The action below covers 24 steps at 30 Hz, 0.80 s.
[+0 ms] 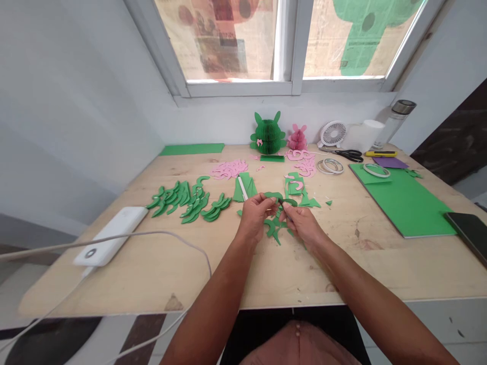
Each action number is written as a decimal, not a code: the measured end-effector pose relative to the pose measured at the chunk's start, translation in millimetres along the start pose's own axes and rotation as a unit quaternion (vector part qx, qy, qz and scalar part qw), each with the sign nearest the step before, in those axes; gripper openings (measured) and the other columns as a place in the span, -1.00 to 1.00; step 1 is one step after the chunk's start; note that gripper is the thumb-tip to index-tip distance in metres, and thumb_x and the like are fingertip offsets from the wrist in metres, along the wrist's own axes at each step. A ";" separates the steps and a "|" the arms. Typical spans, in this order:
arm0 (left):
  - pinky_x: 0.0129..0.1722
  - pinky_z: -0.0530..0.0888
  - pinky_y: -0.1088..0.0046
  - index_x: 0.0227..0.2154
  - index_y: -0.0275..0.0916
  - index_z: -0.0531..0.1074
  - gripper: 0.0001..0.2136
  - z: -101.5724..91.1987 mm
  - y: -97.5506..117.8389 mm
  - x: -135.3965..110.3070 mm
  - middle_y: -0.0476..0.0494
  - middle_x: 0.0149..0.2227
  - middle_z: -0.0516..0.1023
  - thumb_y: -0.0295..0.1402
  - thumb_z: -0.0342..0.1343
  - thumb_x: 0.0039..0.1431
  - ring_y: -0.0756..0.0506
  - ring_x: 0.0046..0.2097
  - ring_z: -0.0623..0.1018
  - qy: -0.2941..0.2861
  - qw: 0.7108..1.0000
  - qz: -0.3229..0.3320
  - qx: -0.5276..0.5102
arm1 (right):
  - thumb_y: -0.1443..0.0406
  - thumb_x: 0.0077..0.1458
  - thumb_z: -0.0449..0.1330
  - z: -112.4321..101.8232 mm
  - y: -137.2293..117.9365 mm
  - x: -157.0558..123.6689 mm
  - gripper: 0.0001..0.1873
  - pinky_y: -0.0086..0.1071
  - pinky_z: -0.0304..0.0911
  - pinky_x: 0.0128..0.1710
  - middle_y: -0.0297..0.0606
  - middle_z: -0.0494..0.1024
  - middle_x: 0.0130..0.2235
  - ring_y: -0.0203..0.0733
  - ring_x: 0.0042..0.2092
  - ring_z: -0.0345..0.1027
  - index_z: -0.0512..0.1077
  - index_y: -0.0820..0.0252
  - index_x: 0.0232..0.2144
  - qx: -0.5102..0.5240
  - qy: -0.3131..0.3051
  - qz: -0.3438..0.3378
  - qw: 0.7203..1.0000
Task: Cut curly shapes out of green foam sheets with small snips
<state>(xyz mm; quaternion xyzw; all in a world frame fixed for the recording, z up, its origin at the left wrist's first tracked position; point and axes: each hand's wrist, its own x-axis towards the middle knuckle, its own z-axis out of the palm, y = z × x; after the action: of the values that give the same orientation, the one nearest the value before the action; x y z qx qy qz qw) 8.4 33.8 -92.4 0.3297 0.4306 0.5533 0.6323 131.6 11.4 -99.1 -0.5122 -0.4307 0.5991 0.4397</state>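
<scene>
My left hand (pixel 256 215) is closed, pinching a curved green paper cutout (pixel 273 194) between thumb and fingertips. Close against it, my right hand (pixel 303 223) is closed too, around a thin dark tool (pixel 281 201) mostly covered by my fingers; its kind is unclear. Between the hands, more green paper reaches past the right fingertips. Below them lie loose green paper scraps (pixel 277 235) on the wooden table. A white pen-like tool (pixel 242 188) rests on a green paper stack (pixel 249 182), just left of my hands. Pink and green scraps (pixel 296 186) lie just beyond.
Stacks of green cutouts (pixel 195 205) and a white power bank (pixel 112 235) with a cable occupy the left. Behind are pink cutouts (pixel 229 169) and a green honeycomb-paper figure (pixel 268 134). At right are black scissors (pixel 348 154), tape rolls (pixel 330 166), green sheets (pixel 407 208) and a phone (pixel 470 233).
</scene>
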 end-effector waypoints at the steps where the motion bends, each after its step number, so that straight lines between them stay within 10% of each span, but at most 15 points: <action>1: -0.46 0.33 0.49 -0.65 -0.27 0.34 -0.82 -0.2 0.0 0.1 -0.02 -0.61 0.47 -0.37 0.26 -0.26 0.04 -0.55 0.40 -0.001 1.000 0.000 0.000 | -0.07 -0.08 0.18 -0.1 -0.1 0.1 -0.50 -0.47 -0.37 -0.70 -0.55 0.01 -0.81 -0.48 -0.71 -0.27 0.36 0.25 -0.67 -0.003 0.000 -0.001 1.000; 24: -0.47 0.33 0.50 -0.65 -0.26 0.30 -0.79 -1.2 1.7 0.3 0.00 -0.61 0.45 -0.35 0.26 -0.25 0.05 -0.56 0.38 0.007 1.000 0.008 0.007 | -0.09 -0.02 0.12 0.4 1.3 -0.5 -0.48 -0.46 -0.33 -0.70 -0.54 0.02 -0.79 -0.46 -0.71 -0.25 0.37 0.25 -0.62 -0.018 -0.010 -0.006 1.000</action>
<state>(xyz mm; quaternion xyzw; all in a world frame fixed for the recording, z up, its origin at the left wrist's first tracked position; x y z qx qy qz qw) 6.5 34.4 -91.5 0.3341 0.4359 0.5576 0.6224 131.1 10.6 -100.2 -0.5109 -0.4491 0.5937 0.4299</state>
